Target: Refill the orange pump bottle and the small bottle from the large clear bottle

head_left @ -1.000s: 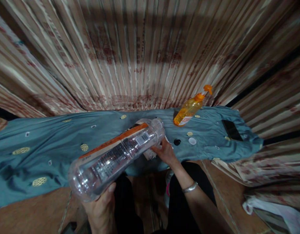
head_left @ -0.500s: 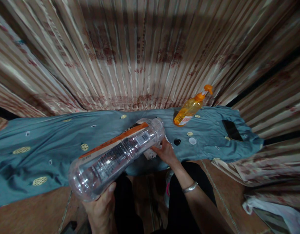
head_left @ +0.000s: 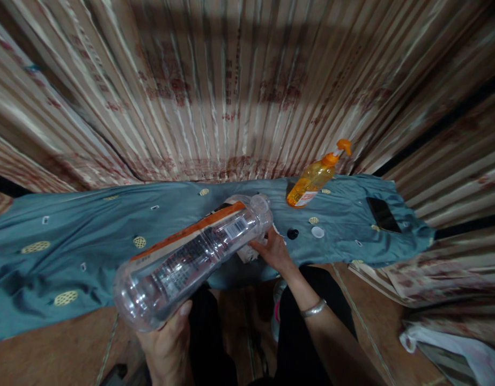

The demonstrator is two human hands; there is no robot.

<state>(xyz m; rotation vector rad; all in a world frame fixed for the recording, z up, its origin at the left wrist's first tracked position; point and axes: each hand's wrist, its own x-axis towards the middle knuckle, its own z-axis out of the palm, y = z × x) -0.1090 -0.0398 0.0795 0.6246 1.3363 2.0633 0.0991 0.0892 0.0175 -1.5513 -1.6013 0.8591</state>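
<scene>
A large clear plastic bottle [head_left: 191, 262] with an orange and white label lies tilted across the view, its base at lower left and its neck at upper right. My left hand [head_left: 169, 335] grips it from below near the base, thumb on the side. Near the neck, my right hand [head_left: 273, 249] has its fingers partly hidden behind the bottle; a crumpled whitish item [head_left: 248, 254] shows beneath them. To the right lie a black cap [head_left: 293, 234] and a white cap [head_left: 317, 232]. Behind them stands an orange pump bottle [head_left: 311, 185].
The bench is covered with a teal cloth [head_left: 90, 225]. A black phone [head_left: 383, 214] lies at its right end. Striped curtains [head_left: 231, 96] hang behind and on both sides. A white bag [head_left: 452, 343] is at lower right, above the tiled floor [head_left: 368, 321].
</scene>
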